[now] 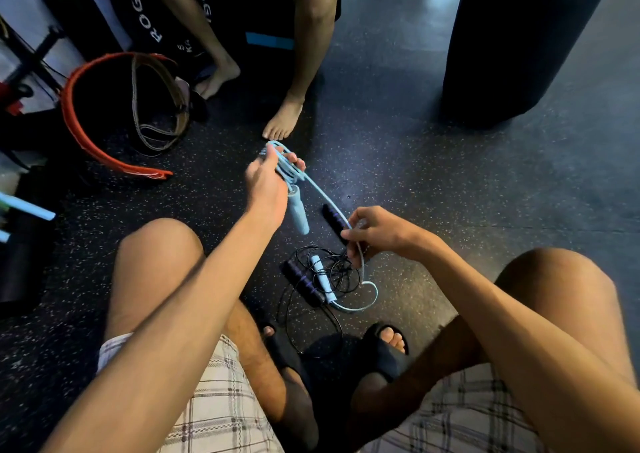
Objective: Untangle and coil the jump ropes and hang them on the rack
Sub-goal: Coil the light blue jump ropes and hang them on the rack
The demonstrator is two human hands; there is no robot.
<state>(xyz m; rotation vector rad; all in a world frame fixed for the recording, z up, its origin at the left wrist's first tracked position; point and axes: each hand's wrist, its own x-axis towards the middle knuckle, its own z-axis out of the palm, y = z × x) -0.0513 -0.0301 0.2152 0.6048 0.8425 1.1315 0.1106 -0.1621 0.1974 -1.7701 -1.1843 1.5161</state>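
My left hand (268, 182) grips several coils of the light blue jump rope (325, 198), and one blue handle (299, 212) hangs down below the fist. The cord runs down and right to my right hand (375, 233), which pinches it between fingers and thumb. Beyond that hand the cord curls on the floor to the second blue handle (322, 281). A black jump rope (337, 272) lies tangled on the floor under my right hand, with one dark purple-ringed handle (304, 283) beside the blue one and another (334, 219) further up.
Another person's bare legs and feet (282, 120) stand just beyond my left hand. A red and a tan lifting belt (104, 106) lie at the left beside a dark metal rack (31, 61). A black punching bag (512, 44) stands at the upper right. My sandalled feet (384, 345) flank the ropes.
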